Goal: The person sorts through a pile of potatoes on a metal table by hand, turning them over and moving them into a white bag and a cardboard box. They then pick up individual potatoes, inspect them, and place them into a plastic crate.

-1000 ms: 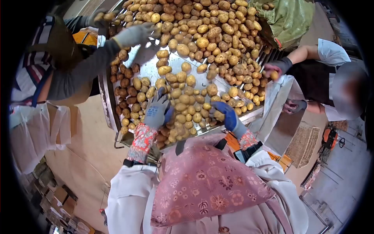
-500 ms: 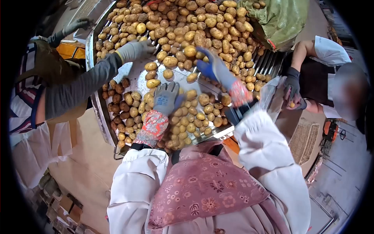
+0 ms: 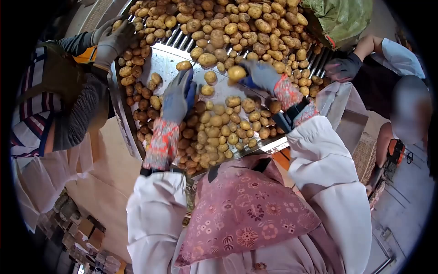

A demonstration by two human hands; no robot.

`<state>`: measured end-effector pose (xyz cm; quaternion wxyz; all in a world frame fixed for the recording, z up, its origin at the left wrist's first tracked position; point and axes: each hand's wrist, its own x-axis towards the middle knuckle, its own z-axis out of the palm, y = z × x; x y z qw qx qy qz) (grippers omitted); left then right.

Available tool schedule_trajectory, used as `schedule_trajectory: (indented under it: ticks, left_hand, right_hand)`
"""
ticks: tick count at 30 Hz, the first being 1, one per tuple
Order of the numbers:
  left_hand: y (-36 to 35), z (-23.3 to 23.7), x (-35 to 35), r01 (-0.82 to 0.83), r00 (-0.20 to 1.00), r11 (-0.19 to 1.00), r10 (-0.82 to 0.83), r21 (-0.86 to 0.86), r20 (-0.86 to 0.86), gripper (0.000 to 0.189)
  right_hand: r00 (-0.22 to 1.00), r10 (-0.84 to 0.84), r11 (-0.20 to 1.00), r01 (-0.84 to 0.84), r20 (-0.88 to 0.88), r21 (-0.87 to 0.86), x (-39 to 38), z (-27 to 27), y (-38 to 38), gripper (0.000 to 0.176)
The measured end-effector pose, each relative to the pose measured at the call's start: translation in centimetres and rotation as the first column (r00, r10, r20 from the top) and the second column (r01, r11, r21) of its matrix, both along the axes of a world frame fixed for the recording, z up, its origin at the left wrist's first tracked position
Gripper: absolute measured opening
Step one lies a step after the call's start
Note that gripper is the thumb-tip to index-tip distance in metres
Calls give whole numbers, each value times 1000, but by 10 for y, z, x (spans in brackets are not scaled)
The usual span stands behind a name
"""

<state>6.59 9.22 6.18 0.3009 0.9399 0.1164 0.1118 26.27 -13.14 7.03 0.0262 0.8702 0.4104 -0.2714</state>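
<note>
My left hand (image 3: 177,98), in a grey and blue glove, reaches over the metal tray (image 3: 169,55) with its fingers stretched out, just below a single potato (image 3: 184,65). To the right, the gloved fingers of my right hand (image 3: 261,76) are closed on a yellow potato (image 3: 236,74), somewhat blurred. Two loose potatoes lie on the tray between my hands. Nearer my body is a group of smaller potatoes (image 3: 223,130), with darker ones (image 3: 143,104) along the left side. A large heap of potatoes (image 3: 255,25) covers the rollers beyond my hands.
At the left, a co-worker's gloved hands (image 3: 112,43) are over the tray's edge, with a potato at the fingers. Another co-worker's gloved hand (image 3: 343,68) is at the right edge. A green sack (image 3: 344,20) lies at the upper right.
My left hand has moved up and left, away from the near potatoes. My right hand has closed on a potato. The left co-worker's hands have come together; the right co-worker's hand has moved toward the rollers.
</note>
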Motion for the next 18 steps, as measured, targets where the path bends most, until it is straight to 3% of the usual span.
schedule_trajectory:
  ticks: [1,2,3,4,5,7,9,11,13,14,15,16,17,18]
  left_hand:
    - [-2,-7,22,68,998,998,-68,19,-8,45]
    - [-4,-22,44,123,988,991,-117,55,-97,48]
    - [-8,-38,65,183,968,979,-164,87,-188,53]
    - [-16,-51,81,182,951,967,-127,179,-282,57]
    - [-27,-58,93,188,926,944,-79,270,-370,62]
    - [-33,-55,102,213,894,925,-55,315,-444,65]
    - [-25,-55,103,168,831,976,-64,141,-553,64]
    - [-17,-66,74,93,878,996,-87,-10,-471,62]
    - [-5,-51,47,19,844,984,-111,-179,-525,53]
    - [-3,-51,28,-93,910,914,-82,-394,-405,48]
    - [-4,-49,7,-167,958,785,-14,-597,-286,43]
    - [-6,-30,-11,-302,945,508,46,-807,-325,42]
    - [-21,-4,-30,-273,945,81,211,-959,-251,45]
    - [-28,9,-47,-201,939,-84,267,-976,-216,44]
  right_hand:
    - [998,69,988,-68,0,135,-13,-10,-18,63]
    - [993,103,995,-102,48,-21,-32,-8,-16,56]
    - [978,157,986,-163,138,37,-52,-2,-23,55]
    - [972,180,983,-172,149,-60,-70,-13,-27,60]
    - [988,115,993,-117,98,16,-89,-14,-33,65]
    - [968,-166,945,211,-187,250,-127,-29,-37,66]
    - [959,-142,947,204,-246,250,-137,-15,-18,64]
    - [942,-128,944,212,-311,252,-152,-18,-8,62]
    - [990,121,905,-79,-74,417,-151,-40,-3,58]
    - [967,65,939,24,-245,344,-143,-25,1,51]
    - [969,69,935,21,-239,355,-140,-25,-5,51]
    - [790,-132,882,369,-598,293,-136,-25,-15,50]
    - [448,-259,765,636,-856,101,-132,-24,-19,49]
    - [-33,-122,384,920,-992,-78,-142,-17,-22,47]
